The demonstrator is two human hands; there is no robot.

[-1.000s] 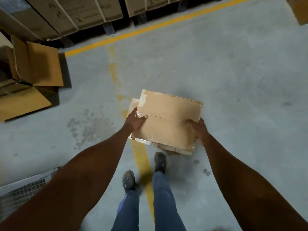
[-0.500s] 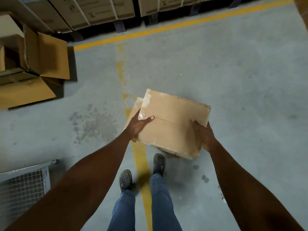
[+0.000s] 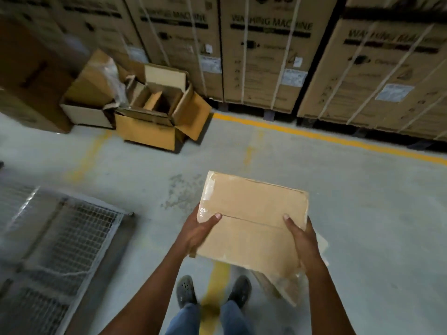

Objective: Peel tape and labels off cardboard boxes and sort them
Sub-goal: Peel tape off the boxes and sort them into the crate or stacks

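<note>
I hold the box (image 3: 251, 221) off the floor (image 3: 362, 213) — left hand (image 3: 196, 232) grips its left edge, right hand (image 3: 301, 238) its right, thumbs on top. Clear tape (image 3: 206, 197) runs along the left side — open cartons (image 3: 154, 110) sit well apart, by the wall.

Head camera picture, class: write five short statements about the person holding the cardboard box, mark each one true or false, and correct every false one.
1. Both hands hold the flat cardboard box, the left hand on its left edge and the right hand on its right edge. True.
2. The box rests on the floor. False: it is held in the air above the shoes.
3. Clear tape shows along the box's left edge. True.
4. The open box by the stacked cartons has its flaps taped shut. False: its flaps stand open.
5. A wire mesh cage stands to the person's right. False: it is on the left.
</note>
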